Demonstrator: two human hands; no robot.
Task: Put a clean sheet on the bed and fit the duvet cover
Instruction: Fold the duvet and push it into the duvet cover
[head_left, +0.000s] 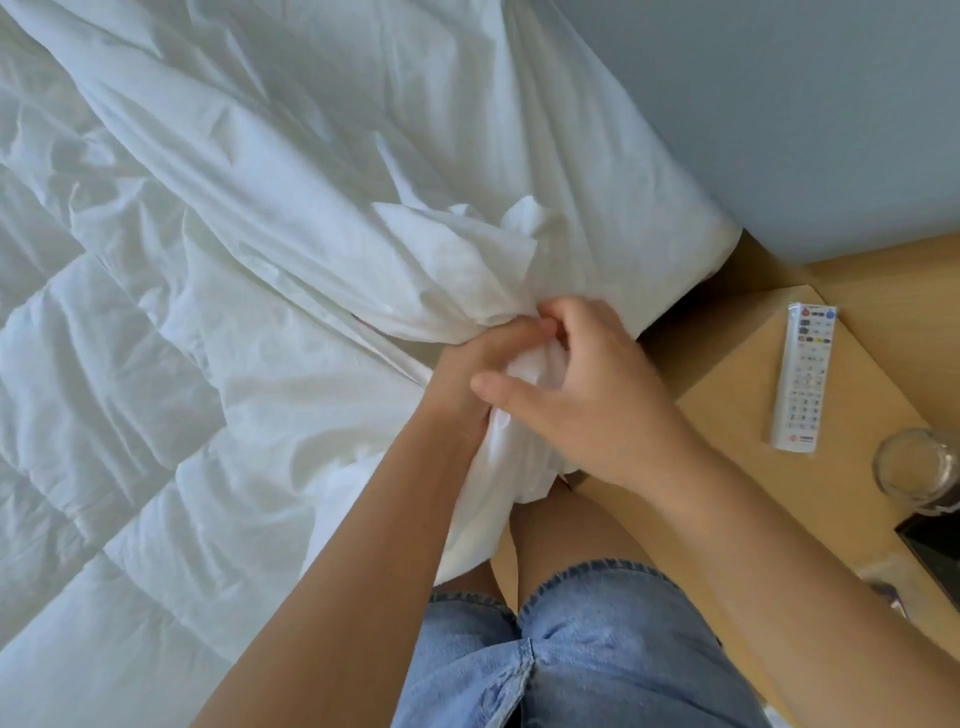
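Duvet cover, white thin crumpled cloth (311, 182): spread across the bed from the far edge to the near side edge, overlying part of the white quilted duvet (78, 364), which shows bare toward the bed's left. One gathered end of the cover (524, 376) hangs off the side edge, near the bed corner by the grey-blue panel (779, 104). Light wooden bedside table (753, 364) stands just beside that corner. Left hand (475, 364): fingers curled tight around the gathered cloth. Right hand (597, 395): fingers closed over the same bunch from the other side, thumb lying across it; hands touching. Judgement: cloth is light, limp and creases freely, so it should bunch and slip rather than hold shape; the quilted duvet is bulkier and will drag. Best hold is probably at corners and seams, pinching both layers together, not mid-panel. White remote control in clear sleeve (805, 374) lies near the table's far edge; clear glass tumbler (914, 467) at its right edge, breakable, within elbow reach.
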